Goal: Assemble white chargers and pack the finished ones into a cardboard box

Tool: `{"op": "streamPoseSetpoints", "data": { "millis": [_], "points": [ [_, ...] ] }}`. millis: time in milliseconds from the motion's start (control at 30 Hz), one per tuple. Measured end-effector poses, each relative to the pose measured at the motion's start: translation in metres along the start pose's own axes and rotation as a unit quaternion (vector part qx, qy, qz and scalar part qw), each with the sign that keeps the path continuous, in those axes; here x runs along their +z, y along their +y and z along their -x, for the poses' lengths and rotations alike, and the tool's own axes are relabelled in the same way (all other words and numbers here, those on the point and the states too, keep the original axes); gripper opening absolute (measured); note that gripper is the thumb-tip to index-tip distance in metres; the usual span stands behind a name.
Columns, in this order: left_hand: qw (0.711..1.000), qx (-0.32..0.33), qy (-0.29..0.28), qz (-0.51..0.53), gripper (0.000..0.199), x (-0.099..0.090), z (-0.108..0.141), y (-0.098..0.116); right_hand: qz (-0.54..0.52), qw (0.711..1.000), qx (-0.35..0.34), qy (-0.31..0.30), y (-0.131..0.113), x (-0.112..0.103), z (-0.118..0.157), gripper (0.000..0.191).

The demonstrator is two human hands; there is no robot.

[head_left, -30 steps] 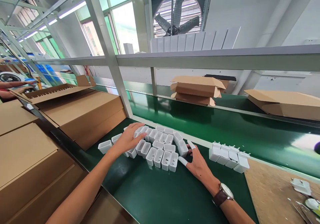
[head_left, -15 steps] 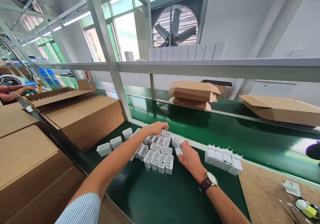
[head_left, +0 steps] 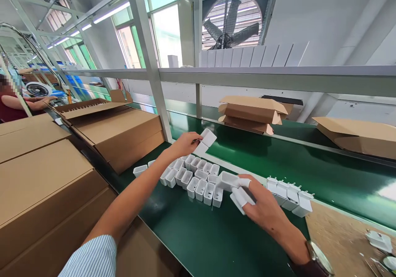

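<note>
I find my left hand (head_left: 185,145) pinching white casings (head_left: 208,138); my right hand (head_left: 262,200) grips more (head_left: 243,197) beside open-topped tubs (head_left: 201,189) grouped on the green counter (head_left: 198,240).

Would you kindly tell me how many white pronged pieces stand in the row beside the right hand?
4. From left: the first beyond the right hand, the second and third beside it, and the fourth by the tan board. The hand covers some lower parts.
</note>
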State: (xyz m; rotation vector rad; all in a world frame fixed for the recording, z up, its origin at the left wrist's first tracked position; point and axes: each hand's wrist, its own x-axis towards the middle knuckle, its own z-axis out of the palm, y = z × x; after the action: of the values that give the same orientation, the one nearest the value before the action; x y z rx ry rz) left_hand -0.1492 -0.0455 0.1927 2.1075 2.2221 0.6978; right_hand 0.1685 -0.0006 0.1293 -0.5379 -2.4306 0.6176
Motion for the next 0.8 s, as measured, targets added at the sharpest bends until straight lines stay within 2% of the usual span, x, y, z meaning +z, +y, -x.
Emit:
{"op": "streamPoseSetpoints", "data": {
  "millis": [67,100,133,200,300,400,500,633,733,800],
  "points": [
    [0.999,0.004,0.040,0.019,0.033,-0.027,0.048,0.000,-0.004,0.996,-0.050,-0.070,-0.015,0.007,0.006,0.020],
    [0.998,0.005,0.048,0.029,0.029,-0.037,0.073,0.000,0.005,0.992,-0.075,-0.104,-0.021,0.014,0.009,0.022],
    [0.999,0.001,0.032,0.037,0.027,-0.044,0.099,-0.002,0.021,0.985,-0.101,-0.135,-0.027,0.022,0.010,0.023],
    [0.999,-0.023,-0.021,0.034,0.027,-0.047,0.144,-0.006,0.068,0.969,-0.144,-0.187,-0.037,0.040,0.011,0.022],
    [0.991,-0.071,-0.110,0.001,0.030,-0.032,0.190,-0.018,0.136,0.947,-0.163,-0.240,-0.054,0.067,0.002,0.023],
    [0.979,-0.120,-0.161,-0.023,0.035,-0.012,0.210,-0.029,0.182,0.936,-0.125,-0.272,-0.074,0.089,-0.009,0.026],
    [0.977,-0.137,-0.162,-0.023,0.035,-0.001,0.217,-0.037,0.218,0.935,-0.064,-0.274,-0.093,0.108,-0.016,0.024],
    [0.984,-0.141,-0.106,-0.018,0.030,0.006,0.219,-0.041,0.210,0.938,-0.006,-0.276,-0.114,0.132,-0.020,0.023],
    [0.989,-0.138,-0.061,-0.010,0.029,0.015,0.220,-0.043,0.152,0.947,0.009,-0.285,-0.126,0.141,-0.021,0.024],
    [0.990,-0.140,-0.035,0.004,0.029,0.021,0.222,-0.045,0.103,0.951,0.018,-0.290,-0.130,0.142,-0.020,0.032]
  ]
}}
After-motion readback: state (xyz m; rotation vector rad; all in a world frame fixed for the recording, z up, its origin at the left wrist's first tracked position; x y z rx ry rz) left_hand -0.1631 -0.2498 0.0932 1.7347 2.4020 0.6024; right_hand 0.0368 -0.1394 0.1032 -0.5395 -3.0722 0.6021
